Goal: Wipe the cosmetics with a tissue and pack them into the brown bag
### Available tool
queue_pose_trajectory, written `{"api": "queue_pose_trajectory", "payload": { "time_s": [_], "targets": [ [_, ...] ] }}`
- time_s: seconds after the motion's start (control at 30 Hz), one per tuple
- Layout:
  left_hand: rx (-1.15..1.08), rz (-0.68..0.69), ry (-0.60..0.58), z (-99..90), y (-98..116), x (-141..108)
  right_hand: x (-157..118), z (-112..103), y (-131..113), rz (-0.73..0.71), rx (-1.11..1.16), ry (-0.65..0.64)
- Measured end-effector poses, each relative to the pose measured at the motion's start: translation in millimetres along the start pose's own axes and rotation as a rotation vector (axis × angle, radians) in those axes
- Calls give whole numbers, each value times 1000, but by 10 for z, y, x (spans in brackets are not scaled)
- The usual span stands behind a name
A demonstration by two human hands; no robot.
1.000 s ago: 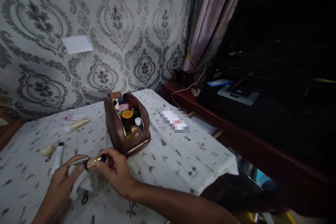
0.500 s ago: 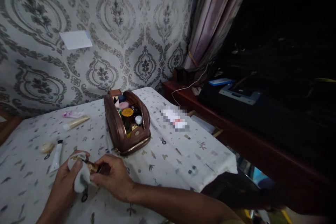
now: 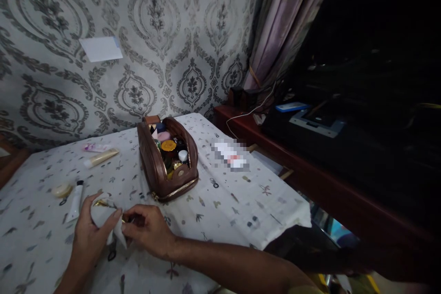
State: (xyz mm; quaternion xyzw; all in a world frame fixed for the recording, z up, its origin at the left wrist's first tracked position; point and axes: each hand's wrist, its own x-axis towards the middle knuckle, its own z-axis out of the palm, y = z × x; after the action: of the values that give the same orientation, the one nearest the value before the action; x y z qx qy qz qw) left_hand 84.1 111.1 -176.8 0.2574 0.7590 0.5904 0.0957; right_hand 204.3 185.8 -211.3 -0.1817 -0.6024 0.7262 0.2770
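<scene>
In the head view, my left hand [image 3: 90, 234] is closed around a white cloth [image 3: 102, 216], thumb pressed on its front. Wrapped in the cloth is a small gold and dark container [image 3: 99, 202], mostly covered, so its exact kind is unclear. My right hand [image 3: 151, 232] pinches its other end, the fingers curled and touching the cloth's edge. Left of my hands lie a white tube with a black cap [image 3: 76, 202] and a round cream-coloured jar [image 3: 62, 190]. Beyond them stands an unzipped brown cosmetic bag [image 3: 148, 161], filled with several bottles and jars.
A beige tube [image 3: 102, 157] and a pink-and-white tube [image 3: 92, 148] lie at the back left of the patterned white tablecloth [image 3: 200, 257]. A blurred-out white item [image 3: 229, 154] rests right of the bag. Along the right runs a dark red wooden desk [image 3: 275, 147].
My left hand has shifted the cloth over more of the gold container, and its thumb now reaches farther right. My right hand keeps its pinch. The bag and tubes stay put.
</scene>
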Motion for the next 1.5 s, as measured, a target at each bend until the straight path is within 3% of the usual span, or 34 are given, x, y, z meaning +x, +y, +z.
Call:
{"api": "queue_pose_trajectory", "payload": {
  "time_s": [0.2, 0.37, 0.5, 0.63, 0.77, 0.83, 1.07, 1.23, 1.4, 1.5],
  "targets": [
    [132, 104, -102, -65, -48, -25, 16, 2, 49, 91, -15, -18],
    [143, 129, -111, -110, -54, -2, 13, 29, 49, 162, 97, -58],
    [78, 88, -156, -72, -75, -9, 23, 36, 6, 226, 273, -155],
    [-25, 90, -226, 22, -149, -33, 52, 32, -12, 217, 343, -116],
    [-12, 93, -323, 57, -205, -54, 74, 14, 16, 233, 273, -99],
    [55, 100, -316, 40, -209, -66, 69, -5, 14, 209, 165, -104],
    [271, 322, -264, -33, -206, -92, -11, -73, -142, -203, -386, -37],
    [291, 564, -215, -25, -158, -80, -63, -96, -320, -250, -372, 120],
    [302, 875, -272, 39, -132, -115, -60, -195, -539, -327, -366, -2],
    [322, 998, -195, 77, -181, -173, -90, -283, -668, -383, -463, -89]
  ]
}}
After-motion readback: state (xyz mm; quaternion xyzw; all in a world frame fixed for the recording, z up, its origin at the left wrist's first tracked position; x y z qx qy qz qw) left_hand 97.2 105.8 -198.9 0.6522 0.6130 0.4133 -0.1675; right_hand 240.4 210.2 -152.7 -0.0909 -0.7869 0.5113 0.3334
